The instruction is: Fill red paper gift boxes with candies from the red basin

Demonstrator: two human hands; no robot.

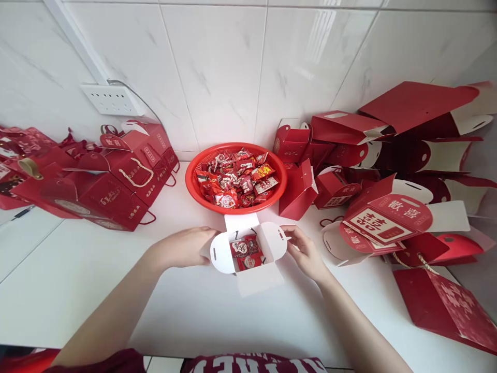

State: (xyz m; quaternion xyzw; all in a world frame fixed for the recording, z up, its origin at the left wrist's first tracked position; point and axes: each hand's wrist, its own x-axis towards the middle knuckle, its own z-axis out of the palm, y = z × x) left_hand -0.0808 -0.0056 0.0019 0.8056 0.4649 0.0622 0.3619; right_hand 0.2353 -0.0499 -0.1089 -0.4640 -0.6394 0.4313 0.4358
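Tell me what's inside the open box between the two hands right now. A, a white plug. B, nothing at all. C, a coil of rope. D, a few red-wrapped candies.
D: the open box, its white flaps spread out between the left hand and the right hand, holds a few red-wrapped candies, like those in the red basket behind it.

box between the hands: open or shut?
Open. The box has all four white flaps spread outward and red candy packets show inside. The left hand and right hand each touch a side flap.
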